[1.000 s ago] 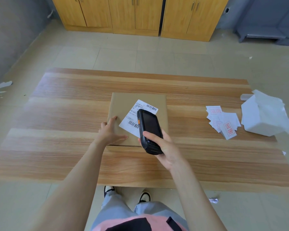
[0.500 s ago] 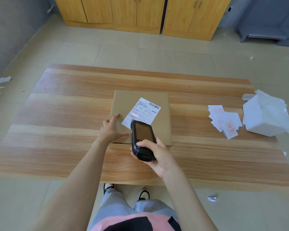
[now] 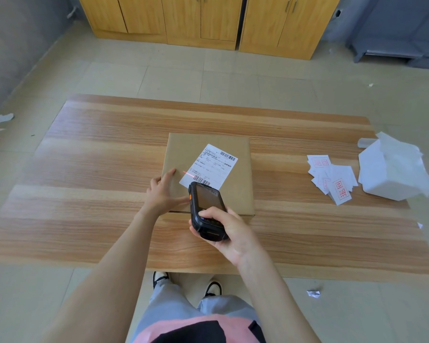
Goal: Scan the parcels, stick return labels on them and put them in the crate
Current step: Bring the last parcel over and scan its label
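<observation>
A flat brown cardboard parcel (image 3: pixel 235 157) lies in the middle of the wooden table (image 3: pixel 97 157). A white shipping label (image 3: pixel 209 167) with barcodes is stuck on its top. My left hand (image 3: pixel 162 193) rests flat on the parcel's near left corner, fingers straight. My right hand (image 3: pixel 229 231) grips a black handheld scanner (image 3: pixel 206 209) just in front of the parcel, its head over the label's near edge. A red scan line (image 3: pixel 188 174) falls across the label's lower left. A loose pile of white return labels (image 3: pixel 331 178) with red print lies to the right. No crate is in view.
A white box wrapped in loose white paper (image 3: pixel 391 167) stands at the table's right edge. Yellow wooden cabinets (image 3: pixel 203 18) line the far wall. Paper scraps (image 3: pixel 313 293) lie on the tiled floor. My shoes (image 3: pixel 160 278) show under the near table edge.
My right hand has drawn the scanner back toward me, off the label, uncovering most of it. A red scan line now shows on the label. My left hand has stayed on the parcel.
</observation>
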Motion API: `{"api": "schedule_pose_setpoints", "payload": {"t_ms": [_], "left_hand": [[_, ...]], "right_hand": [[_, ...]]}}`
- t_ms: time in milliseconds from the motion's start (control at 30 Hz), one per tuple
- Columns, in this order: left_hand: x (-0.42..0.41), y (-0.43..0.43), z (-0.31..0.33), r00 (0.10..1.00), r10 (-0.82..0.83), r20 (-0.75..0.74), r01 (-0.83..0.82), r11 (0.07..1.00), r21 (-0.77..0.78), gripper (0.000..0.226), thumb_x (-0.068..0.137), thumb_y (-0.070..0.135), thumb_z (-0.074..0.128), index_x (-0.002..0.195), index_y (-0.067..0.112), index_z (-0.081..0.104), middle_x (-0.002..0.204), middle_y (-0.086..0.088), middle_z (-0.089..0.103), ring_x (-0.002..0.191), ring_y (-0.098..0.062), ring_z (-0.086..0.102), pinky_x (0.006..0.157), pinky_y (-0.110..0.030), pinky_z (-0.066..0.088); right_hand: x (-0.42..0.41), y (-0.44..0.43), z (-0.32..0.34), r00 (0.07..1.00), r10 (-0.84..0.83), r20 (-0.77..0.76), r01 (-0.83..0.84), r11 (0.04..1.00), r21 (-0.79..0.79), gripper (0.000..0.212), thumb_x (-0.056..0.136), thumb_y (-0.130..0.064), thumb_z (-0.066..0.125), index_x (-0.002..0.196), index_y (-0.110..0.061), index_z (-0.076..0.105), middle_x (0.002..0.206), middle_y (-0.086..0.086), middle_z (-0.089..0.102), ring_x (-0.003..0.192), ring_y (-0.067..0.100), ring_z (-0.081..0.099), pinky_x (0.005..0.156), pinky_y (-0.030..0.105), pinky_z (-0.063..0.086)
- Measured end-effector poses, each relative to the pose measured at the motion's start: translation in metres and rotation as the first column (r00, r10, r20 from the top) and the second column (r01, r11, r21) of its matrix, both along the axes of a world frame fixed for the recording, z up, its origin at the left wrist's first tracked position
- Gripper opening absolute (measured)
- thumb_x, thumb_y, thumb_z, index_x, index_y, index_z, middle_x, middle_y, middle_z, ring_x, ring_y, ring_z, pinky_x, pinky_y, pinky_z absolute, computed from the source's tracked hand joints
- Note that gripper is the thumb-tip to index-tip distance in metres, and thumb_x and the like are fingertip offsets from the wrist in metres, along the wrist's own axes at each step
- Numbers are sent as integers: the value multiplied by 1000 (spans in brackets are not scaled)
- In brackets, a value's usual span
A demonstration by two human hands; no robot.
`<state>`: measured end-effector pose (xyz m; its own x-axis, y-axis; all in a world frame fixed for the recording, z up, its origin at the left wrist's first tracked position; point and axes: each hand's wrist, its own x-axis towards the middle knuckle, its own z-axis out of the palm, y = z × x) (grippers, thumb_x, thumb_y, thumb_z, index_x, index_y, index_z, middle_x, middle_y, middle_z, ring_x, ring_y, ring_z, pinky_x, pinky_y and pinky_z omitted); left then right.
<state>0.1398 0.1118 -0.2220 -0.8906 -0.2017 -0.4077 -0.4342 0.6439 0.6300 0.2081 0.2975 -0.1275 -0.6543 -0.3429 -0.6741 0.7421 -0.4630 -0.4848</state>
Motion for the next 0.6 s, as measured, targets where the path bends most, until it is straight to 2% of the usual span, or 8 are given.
{"api": "schedule_pose_setpoints", "payload": {"t_ms": [200, 333, 400, 533, 600], "left_hand": [[0, 0, 1, 1000, 5, -4, -5, 1000, 13, 97, 68, 43, 80, 145, 41, 22, 143, -9, 25, 130, -33, 29, 108, -45, 29], [1, 0, 1, 1000, 4, -6, -4, 1000, 22, 97, 68, 44, 80, 145, 41, 21, 143, -8, 24, 130, -32, 29, 109, -46, 30], [1, 0, 1, 1000, 4, -2, -4, 1000, 24, 98, 68, 45, 80, 145, 42, 20, 143, -7, 24, 129, -31, 29, 109, -46, 31], [1, 0, 0, 1000, 19, -2, -18, 998, 53, 99, 67, 42, 82, 145, 43, 20, 142, -5, 24, 129, -30, 29, 110, -44, 31], [0, -1, -1, 999, 33, 3, -33, 996, 83, 100, 66, 41, 82, 145, 44, 20, 141, -2, 24, 130, -28, 29, 110, -45, 32]], "right_hand": [[-1, 2, -1, 1000, -10, 24, 10, 999, -35, 56, 71, 9, 69, 124, 9, 49, 97, 30, 61, 78, 34, 65, 64, 35, 58], [-2, 6, -3, 1000, -9, -23, 8, 1000, -30, 51, 69, 7, 72, 115, 0, 54, 100, 28, 63, 82, 35, 66, 67, 37, 57], [-5, 12, -4, 998, -17, -69, 16, 1000, -12, 56, 65, 3, 74, 117, -1, 55, 98, 24, 66, 83, 34, 67, 69, 37, 57], [-22, 33, -7, 984, -79, -159, 96, 989, 109, 57, 68, 4, 73, 121, -11, 55, 102, 17, 68, 81, 28, 70, 68, 38, 57], [-32, 49, -13, 975, -102, -196, 144, 966, 213, 59, 70, 5, 72, 122, -13, 53, 104, 15, 67, 85, 29, 68, 74, 44, 58]]}}
